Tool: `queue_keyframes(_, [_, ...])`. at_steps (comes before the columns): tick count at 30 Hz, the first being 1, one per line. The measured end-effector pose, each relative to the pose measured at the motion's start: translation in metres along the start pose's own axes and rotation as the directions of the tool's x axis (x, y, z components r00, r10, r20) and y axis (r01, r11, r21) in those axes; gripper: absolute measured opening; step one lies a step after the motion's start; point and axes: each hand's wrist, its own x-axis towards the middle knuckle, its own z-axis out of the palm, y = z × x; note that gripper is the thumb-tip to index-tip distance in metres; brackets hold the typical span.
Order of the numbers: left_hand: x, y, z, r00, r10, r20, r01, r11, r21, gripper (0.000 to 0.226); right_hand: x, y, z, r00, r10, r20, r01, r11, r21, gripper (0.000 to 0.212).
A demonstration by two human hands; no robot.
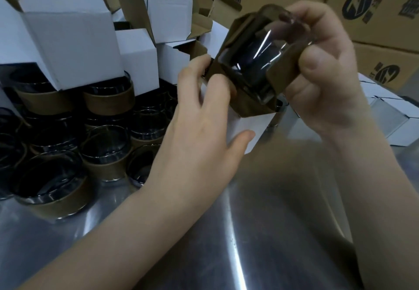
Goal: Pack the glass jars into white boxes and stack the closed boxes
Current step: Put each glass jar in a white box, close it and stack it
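Observation:
My right hand (322, 74) grips a dark glass jar (256, 62), tilted, its lower part inside the open top of a white box (244, 128). The box's brown inner flaps stand up around the jar. My left hand (204, 126) holds that box from the left side, thumb along its front face, fingers at the flap. The box is raised over the metal table (249, 233). Several more glass jars with brown paper sleeves (106, 153) stand at the left. Open white boxes (68, 31) are piled above them.
Large brown cartons with dark logos (367, 8) form a wall at the back right. Closed white boxes (394, 112) lie at the right edge behind my right wrist. The shiny table runs toward me between my forearms.

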Motion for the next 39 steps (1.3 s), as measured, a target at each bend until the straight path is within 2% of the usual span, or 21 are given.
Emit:
queue_keyframes(2, [-0.003, 0.002, 0.002, 1.000, 0.004, -0.015, -0.005, 0.999, -0.045, 0.061, -0.003, 0.000, -0.003, 0.999, -0.020, 0.047, 0.022, 0.999, -0.037, 0.059])
queue_keyframes(5, [-0.007, 0.007, 0.006, 1.000, -0.023, 0.008, 0.024, 0.996, -0.087, 0.053, -0.002, -0.003, -0.006, 0.997, 0.025, 0.070, -0.014, 0.987, -0.158, 0.062])
queue_keyframes(10, [-0.016, 0.019, 0.015, 0.998, -0.066, 0.012, 0.067, 0.990, -0.126, 0.048, -0.003, -0.009, -0.016, 0.986, 0.158, 0.060, -0.132, 0.942, -0.310, 0.047])
queue_keyframes(14, [-0.017, 0.021, 0.021, 0.999, -0.052, 0.001, 0.051, 0.996, -0.079, 0.055, -0.004, -0.014, -0.019, 0.950, 0.312, 0.023, -0.266, 0.844, -0.466, 0.048])
queue_keyframes(17, [-0.018, 0.018, 0.026, 0.999, -0.033, -0.014, 0.032, 0.998, -0.052, 0.060, -0.005, -0.016, -0.017, 0.928, 0.373, -0.018, -0.316, 0.757, -0.572, 0.047])
queue_keyframes(22, [-0.016, 0.014, 0.029, 1.000, -0.011, -0.012, 0.011, 0.999, -0.033, 0.058, -0.004, -0.020, -0.007, 0.927, 0.358, -0.108, -0.324, 0.622, -0.713, 0.046])
queue_keyframes(25, [-0.016, 0.011, 0.030, 0.999, -0.023, 0.044, 0.024, 1.000, -0.005, 0.062, -0.004, -0.021, -0.001, 0.936, 0.321, -0.143, -0.295, 0.497, -0.816, 0.055])
queue_keyframes(29, [-0.014, 0.008, 0.031, 0.997, -0.026, 0.069, 0.026, 1.000, -0.003, 0.064, -0.003, -0.018, 0.002, 0.949, 0.271, -0.159, -0.251, 0.350, -0.903, 0.058])
queue_keyframes(39, [-0.014, 0.005, 0.033, 0.999, -0.018, 0.029, 0.020, 0.998, -0.058, 0.067, -0.003, -0.012, 0.000, 0.927, 0.358, -0.111, -0.220, 0.281, -0.934, 0.061])
